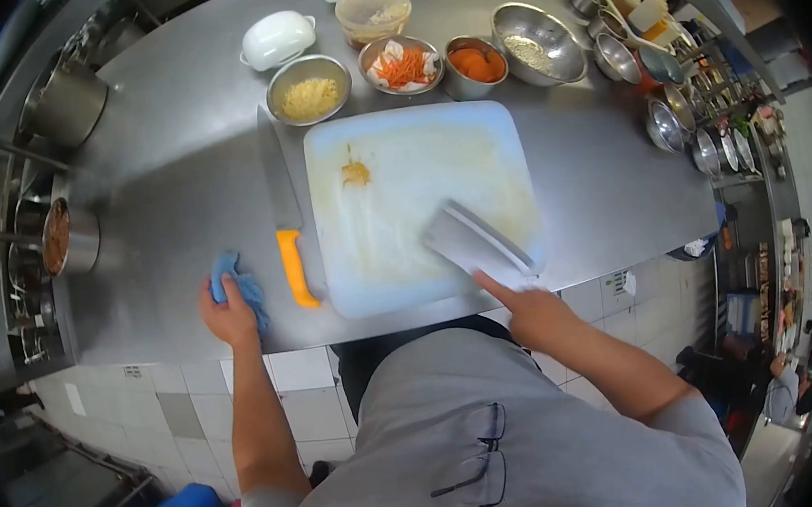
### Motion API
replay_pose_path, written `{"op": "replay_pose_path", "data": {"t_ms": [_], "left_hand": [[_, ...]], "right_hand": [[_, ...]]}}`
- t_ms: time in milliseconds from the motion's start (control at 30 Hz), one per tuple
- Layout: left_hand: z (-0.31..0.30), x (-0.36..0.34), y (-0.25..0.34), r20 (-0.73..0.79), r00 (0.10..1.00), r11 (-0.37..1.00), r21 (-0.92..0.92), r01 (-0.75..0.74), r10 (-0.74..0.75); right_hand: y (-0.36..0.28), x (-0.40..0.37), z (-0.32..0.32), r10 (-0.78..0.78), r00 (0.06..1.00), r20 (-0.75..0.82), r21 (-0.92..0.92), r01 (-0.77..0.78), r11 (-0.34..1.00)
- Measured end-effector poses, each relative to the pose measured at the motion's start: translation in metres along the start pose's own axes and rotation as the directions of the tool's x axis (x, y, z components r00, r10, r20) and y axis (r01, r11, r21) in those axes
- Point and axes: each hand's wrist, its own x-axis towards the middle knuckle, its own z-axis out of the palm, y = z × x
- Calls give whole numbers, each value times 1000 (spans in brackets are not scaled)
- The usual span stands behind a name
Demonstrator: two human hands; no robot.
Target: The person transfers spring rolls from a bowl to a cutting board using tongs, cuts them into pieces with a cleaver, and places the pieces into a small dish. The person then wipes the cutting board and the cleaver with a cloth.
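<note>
My left hand (pixel 228 316) is closed around a crumpled blue cloth (pixel 249 290) at the table's front edge. In my right hand (pixel 536 317) is a cleaver (pixel 471 235), its broad blade over the lower right of the white cutting board (pixel 421 208). Blur hides whether the blade touches the board; the handle is mostly covered by my fingers, with the index finger stretched toward the blade. A small yellow-brown smear of food (pixel 355 172) lies on the board's upper left. Along its left side rests a long knife with a yellow handle (pixel 295 272), blade pointing away.
Behind the board stand bowls of chopped yellow food (pixel 310 97), orange shreds (pixel 402 67), orange pieces (pixel 476 67) and pale grains (pixel 529 50). White lidded dishes (pixel 278 41) and a plastic tub (pixel 375 18) sit farther back. Metal pots (pixel 82 236) flank the left; shelves of bowls line the right.
</note>
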Motion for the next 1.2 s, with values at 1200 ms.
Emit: {"op": "replay_pose_path", "data": {"t_ms": [1200], "left_hand": [[-14, -2, 9, -11, 999, 999, -10, -38, 38]], "right_hand": [[-87, 105, -74, -93, 996, -11, -30, 93, 995]]}}
